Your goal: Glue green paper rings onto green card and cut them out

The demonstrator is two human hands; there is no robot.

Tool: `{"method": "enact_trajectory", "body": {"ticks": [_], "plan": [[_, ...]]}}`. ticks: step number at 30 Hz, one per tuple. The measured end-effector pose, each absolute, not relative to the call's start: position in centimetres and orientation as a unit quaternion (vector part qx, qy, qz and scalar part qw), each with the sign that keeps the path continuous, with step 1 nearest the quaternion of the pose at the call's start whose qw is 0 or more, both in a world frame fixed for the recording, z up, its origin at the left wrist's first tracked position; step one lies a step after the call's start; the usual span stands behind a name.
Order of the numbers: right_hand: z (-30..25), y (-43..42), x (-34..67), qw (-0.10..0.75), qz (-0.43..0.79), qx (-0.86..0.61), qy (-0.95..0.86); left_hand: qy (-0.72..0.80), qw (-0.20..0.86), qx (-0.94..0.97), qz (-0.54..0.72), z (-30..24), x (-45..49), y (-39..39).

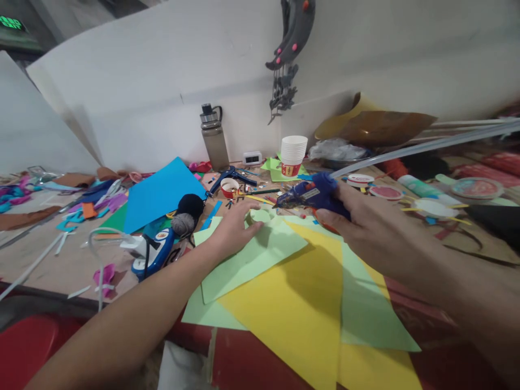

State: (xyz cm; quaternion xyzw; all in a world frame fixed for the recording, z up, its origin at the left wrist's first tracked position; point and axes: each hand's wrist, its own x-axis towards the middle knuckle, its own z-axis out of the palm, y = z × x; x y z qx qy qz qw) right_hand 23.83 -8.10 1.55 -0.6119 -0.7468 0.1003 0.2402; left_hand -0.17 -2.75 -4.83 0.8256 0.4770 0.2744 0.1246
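Note:
My right hand (357, 216) is wrapped round a blue glue gun (309, 194) with a clear glue stick (422, 143) running out of its back to the right. The gun's nozzle points left toward a small rolled piece of light green paper (260, 216). My left hand (235, 230) pinches that green piece and presses it down on a light green sheet (247, 260). Beneath lie a yellow sheet (296, 309) and more green paper.
A blue sheet (160, 192), black and grey pom-poms (187, 214), a second glue gun (156, 252), a grey water bottle (214, 138), a stack of paper cups (293, 154), a red tape roll (229, 187) and paper scraps (81, 206) cover the table. A white wall stands behind.

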Motion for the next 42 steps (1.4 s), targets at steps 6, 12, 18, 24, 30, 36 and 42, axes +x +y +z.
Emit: {"method": "enact_trajectory", "body": {"ticks": [6,12,18,24,30,36,42], "plan": [[1.7,-8.0,23.8,0.233,0.096,-0.610,-0.751,0.499,0.146,0.815,0.256,-4.6,0.1,-2.7],[1.7,-8.0,23.6,0.236,0.094,-0.604,-0.755,0.503,0.151,0.812,0.254,-4.7,0.1,-2.6],[1.9,-8.2,23.5,0.241,0.106,-0.606,-0.751,0.504,0.139,0.814,0.253,-4.8,0.2,-2.7],[2.3,-8.4,23.3,0.226,0.102,-0.617,-0.747,0.490,0.143,0.827,0.235,-4.6,0.1,-2.8],[1.3,-7.5,24.4,0.270,0.101,-0.598,-0.748,0.473,0.127,0.851,0.192,-2.7,0.6,-2.3],[1.4,-7.2,24.7,0.310,0.095,-0.588,-0.742,0.487,0.140,0.844,0.176,-3.0,1.9,-1.4],[2.1,-7.6,24.8,0.321,0.102,-0.587,-0.736,0.424,0.191,0.871,0.157,-2.7,1.0,-2.2]]}}
